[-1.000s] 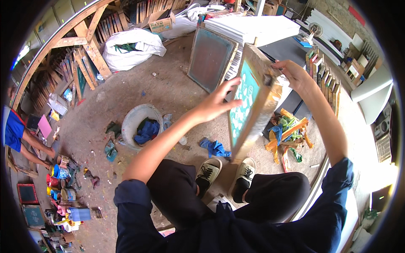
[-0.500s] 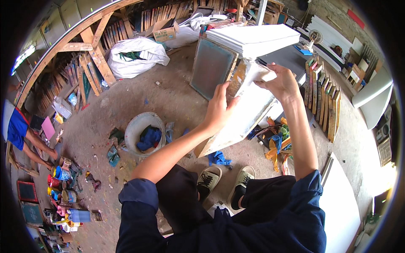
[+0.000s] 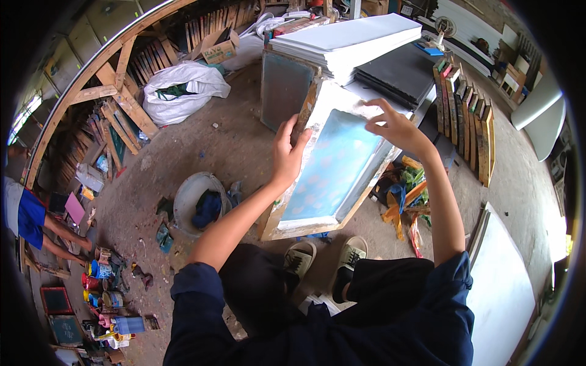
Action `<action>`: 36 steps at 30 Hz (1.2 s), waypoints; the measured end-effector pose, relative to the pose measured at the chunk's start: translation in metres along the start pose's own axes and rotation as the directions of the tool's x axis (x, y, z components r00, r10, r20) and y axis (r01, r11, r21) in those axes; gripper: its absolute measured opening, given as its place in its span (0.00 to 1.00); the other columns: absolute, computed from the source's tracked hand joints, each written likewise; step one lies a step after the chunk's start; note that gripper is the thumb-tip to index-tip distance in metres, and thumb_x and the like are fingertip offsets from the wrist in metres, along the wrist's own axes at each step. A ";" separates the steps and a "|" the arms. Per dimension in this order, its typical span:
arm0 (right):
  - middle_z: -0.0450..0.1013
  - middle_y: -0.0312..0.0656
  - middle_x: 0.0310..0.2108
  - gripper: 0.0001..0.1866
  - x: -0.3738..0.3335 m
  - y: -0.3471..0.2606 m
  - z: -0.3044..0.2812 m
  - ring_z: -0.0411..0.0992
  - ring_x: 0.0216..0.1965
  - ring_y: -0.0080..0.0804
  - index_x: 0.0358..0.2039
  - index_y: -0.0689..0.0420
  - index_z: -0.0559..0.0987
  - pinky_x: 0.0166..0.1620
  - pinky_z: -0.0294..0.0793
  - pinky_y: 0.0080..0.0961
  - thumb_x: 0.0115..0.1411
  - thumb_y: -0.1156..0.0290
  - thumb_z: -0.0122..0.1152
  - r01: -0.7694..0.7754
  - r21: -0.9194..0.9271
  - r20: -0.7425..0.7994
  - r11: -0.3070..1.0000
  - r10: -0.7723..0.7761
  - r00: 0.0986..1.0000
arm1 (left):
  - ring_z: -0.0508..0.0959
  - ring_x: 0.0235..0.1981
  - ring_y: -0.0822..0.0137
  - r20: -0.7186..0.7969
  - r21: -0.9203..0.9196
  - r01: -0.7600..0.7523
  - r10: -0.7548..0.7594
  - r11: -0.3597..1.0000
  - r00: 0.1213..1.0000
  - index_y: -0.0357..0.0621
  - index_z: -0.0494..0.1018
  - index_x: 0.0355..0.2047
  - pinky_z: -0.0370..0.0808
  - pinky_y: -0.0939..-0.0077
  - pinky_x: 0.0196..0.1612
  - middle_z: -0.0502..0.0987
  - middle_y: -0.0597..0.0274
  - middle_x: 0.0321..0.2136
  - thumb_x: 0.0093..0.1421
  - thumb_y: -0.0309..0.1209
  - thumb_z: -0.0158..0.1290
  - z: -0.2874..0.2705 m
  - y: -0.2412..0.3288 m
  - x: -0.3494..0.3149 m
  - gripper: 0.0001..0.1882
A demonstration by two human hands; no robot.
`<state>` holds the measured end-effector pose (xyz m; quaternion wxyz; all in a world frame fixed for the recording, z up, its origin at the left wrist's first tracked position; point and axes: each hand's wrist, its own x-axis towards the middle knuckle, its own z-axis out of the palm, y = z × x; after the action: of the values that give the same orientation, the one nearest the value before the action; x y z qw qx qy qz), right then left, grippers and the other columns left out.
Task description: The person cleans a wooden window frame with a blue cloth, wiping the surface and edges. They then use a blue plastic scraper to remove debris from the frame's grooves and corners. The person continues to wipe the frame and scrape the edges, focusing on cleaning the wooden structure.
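Observation:
A silkscreen printing frame (image 3: pixel 332 168) tilts in front of me, its blue mesh turned toward me and its wooden border smeared white. My left hand (image 3: pixel 289 152) is closed around the frame's left wooden side, thumb on the near face. Over the upper right corner of the mesh is my right hand (image 3: pixel 394 128), its fingers curved and apart with nothing seen between them. Whether its fingertips touch the frame, I cannot tell. Just beyond the frame lies a stack of white sheets (image 3: pixel 348 39), above black sheets (image 3: pixel 397 76).
A white bucket (image 3: pixel 189 204) with dark blue cloth stands left on the floor. Colourful scraps (image 3: pixel 406 189) lie right of the frame. Wooden frames (image 3: pixel 467 116) stand in a row farther right. At the far left a person (image 3: pixel 36 216) is beside paint containers (image 3: pixel 101 280).
The frame has swung so its blue mesh faces me. My right hand has left the frame's top edge, its fingers spreading. My left hand has shifted left, still gripping the frame.

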<state>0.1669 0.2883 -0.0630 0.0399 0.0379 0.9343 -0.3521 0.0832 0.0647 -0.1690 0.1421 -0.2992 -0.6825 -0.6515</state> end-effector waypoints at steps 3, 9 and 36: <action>0.61 0.46 0.56 0.33 0.003 0.010 0.004 0.62 0.55 0.41 0.57 0.53 0.61 0.58 0.62 0.34 0.53 0.60 0.62 0.082 -0.322 -0.275 0.943 -0.176 0.945 | 0.72 0.39 0.69 0.013 0.019 -0.003 0.003 1.000 1.000 0.33 0.65 0.51 0.68 0.76 0.42 0.71 0.57 0.39 0.60 0.35 0.52 -0.002 0.004 0.000 0.22; 0.66 0.50 0.50 0.37 0.036 0.046 0.022 0.64 0.53 0.49 0.55 0.55 0.60 0.54 0.67 0.38 0.45 0.67 0.67 0.174 -0.451 -0.375 0.876 -0.362 0.853 | 0.71 0.41 0.66 0.047 0.004 -0.030 0.030 1.000 0.998 0.33 0.65 0.50 0.67 0.74 0.45 0.71 0.55 0.41 0.61 0.35 0.50 -0.004 0.009 -0.002 0.22; 0.70 0.39 0.35 0.25 0.087 0.034 0.077 0.68 0.41 0.35 0.45 0.54 0.74 0.43 0.72 0.32 0.42 0.79 0.57 0.252 -0.764 -0.309 0.594 -0.680 0.665 | 0.68 0.52 0.62 0.277 0.062 -0.177 0.154 0.982 0.949 0.50 0.59 0.56 0.75 0.72 0.46 0.63 0.57 0.53 0.56 0.21 0.51 -0.052 -0.061 0.049 0.27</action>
<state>0.0870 0.2670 -0.1518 -0.3319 -0.1354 0.9328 0.0361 -0.0012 0.0271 -0.1836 0.1145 -0.4352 -0.6955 -0.5602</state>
